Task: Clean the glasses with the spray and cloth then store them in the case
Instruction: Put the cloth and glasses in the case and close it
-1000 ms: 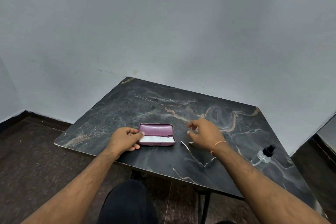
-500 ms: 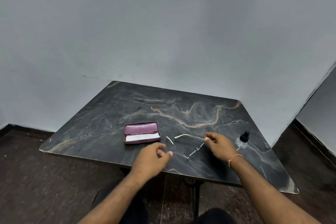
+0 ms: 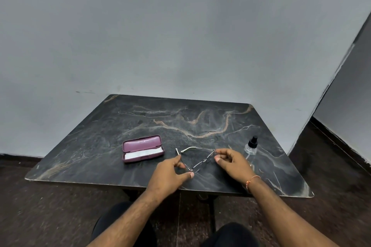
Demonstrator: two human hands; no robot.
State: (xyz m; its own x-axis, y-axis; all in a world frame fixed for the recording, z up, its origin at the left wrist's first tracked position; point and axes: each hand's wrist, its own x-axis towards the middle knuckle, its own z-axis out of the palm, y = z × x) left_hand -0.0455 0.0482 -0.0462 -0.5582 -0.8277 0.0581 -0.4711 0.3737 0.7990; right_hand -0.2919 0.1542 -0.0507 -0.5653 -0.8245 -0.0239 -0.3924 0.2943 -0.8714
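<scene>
Glasses [image 3: 197,159] lay on the table [image 3: 140,118], arms unfolded, just right of the case [image 3: 143,148]. Left hand [image 3: 170,174] pinched the near hinge corner, right hand [image 3: 230,163] pinched the far one. Lenses hard to make out (thin frame, nearly see-through). Case was open, white cloth [image 3: 143,153] inside. Spray bottle [image 3: 251,147] stood well right of the case, base partly behind the right hand.

No legible text anywhere
</scene>
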